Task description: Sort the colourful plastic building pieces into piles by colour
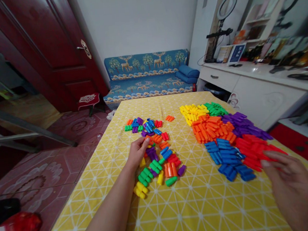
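Note:
Small tube-shaped plastic pieces of several colours lie on a table with a yellow patterned cloth. My left hand reaches into the mixed pieces at centre left. Its thumb and fingers are pressed together beside some orange pieces; what they pinch is hidden. On the right, my right hand is at the near edge of the red pile. Its fingers are stretched out with the thumb a little apart, somewhat blurred, and I see nothing held in it.
Colour-sorted piles lie on the right: yellow, green, orange, purple and blue. Past the table stands a blue patterned sofa. A white dresser is at right, a red stool at left.

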The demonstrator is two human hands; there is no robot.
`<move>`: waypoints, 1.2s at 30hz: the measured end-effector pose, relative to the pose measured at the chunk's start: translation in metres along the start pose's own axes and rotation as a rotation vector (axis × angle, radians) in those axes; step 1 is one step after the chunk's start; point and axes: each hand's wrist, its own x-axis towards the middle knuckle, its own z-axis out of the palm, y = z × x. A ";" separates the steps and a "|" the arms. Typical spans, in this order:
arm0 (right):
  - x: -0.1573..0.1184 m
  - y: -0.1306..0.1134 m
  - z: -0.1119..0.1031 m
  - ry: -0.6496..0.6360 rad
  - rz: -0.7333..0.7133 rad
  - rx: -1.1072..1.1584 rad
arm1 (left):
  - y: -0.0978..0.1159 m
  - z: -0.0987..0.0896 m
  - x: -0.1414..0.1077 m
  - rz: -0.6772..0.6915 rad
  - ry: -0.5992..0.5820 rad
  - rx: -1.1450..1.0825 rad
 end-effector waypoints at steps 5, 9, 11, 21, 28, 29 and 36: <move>-0.012 -0.074 0.130 -0.539 -0.143 0.148 | 0.003 -0.003 -0.001 0.087 -0.038 0.109; -0.028 -0.094 0.206 -0.747 -0.320 0.115 | 0.007 -0.004 -0.001 0.215 -0.176 0.142; -0.033 -0.094 0.224 -0.805 -0.346 0.066 | 0.007 -0.004 -0.001 0.256 -0.257 0.143; -0.032 -0.089 0.227 -0.720 -0.241 0.220 | 0.001 0.000 0.001 0.227 -0.272 0.181; -0.030 -0.085 0.227 -0.627 -0.154 0.234 | 0.002 0.001 0.000 0.200 -0.252 0.180; -0.030 -0.084 0.227 -0.627 -0.146 0.231 | 0.002 0.001 0.000 0.200 -0.251 0.180; -0.032 -0.083 0.228 -0.623 -0.186 0.275 | 0.002 -0.001 0.000 0.207 -0.272 0.189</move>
